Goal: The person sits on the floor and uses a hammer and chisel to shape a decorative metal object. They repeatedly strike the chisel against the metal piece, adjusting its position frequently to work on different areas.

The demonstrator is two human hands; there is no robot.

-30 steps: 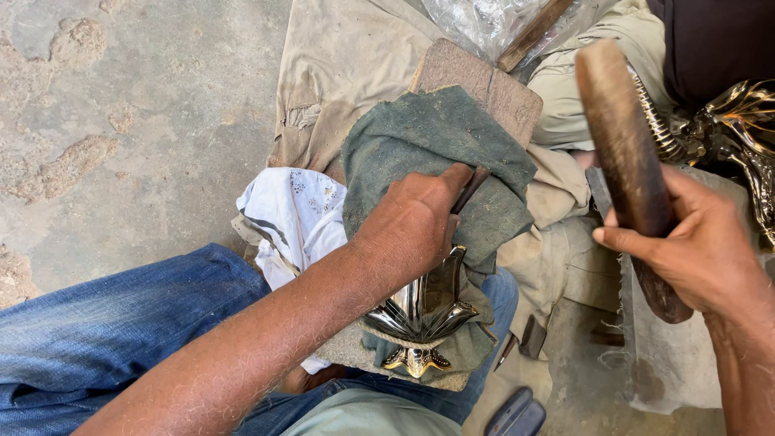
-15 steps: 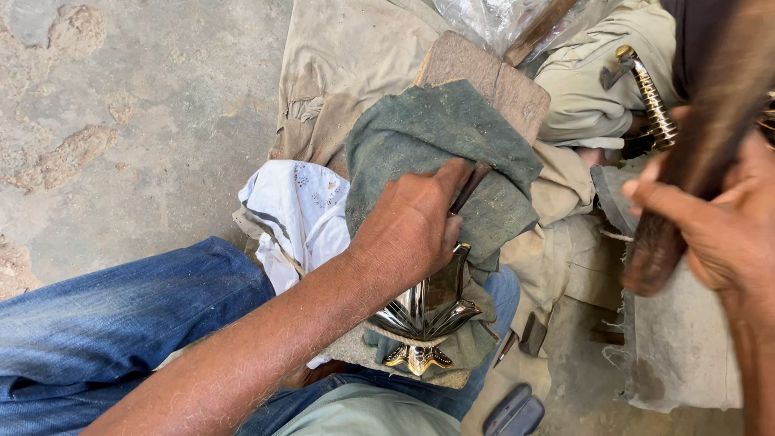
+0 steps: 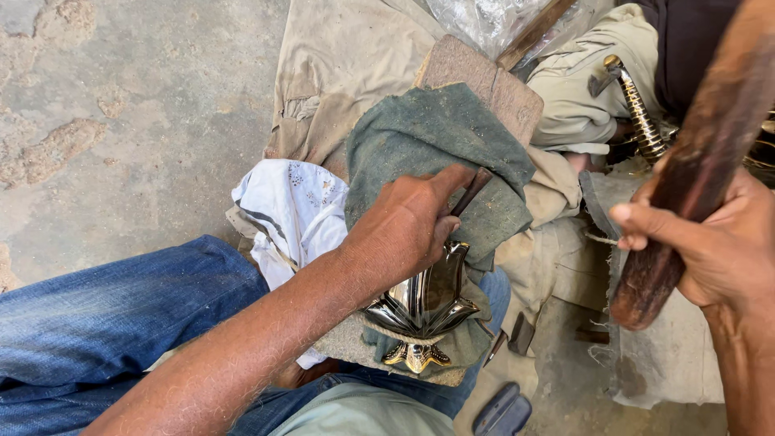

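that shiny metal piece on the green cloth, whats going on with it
A seated person's left hand presses a thin dark tool against the shiny leaf-shaped metal piece, which lies on a green cloth over a wooden block. The right hand grips a dark wooden mallet, raised off to the side.

Polished metal piece (image 3: 428,303), mirror-glossy with a brassy gold foot, sits on coarse, matt green cloth (image 3: 436,145) flecked with dust. The wooden mallet (image 3: 694,178) looks dark, worn and dull. White cloth (image 3: 291,210) is thin and printed. Faded blue denim (image 3: 105,307), rough concrete floor (image 3: 121,97), crinkly clear plastic (image 3: 484,20), a grainy brown block (image 3: 484,81).
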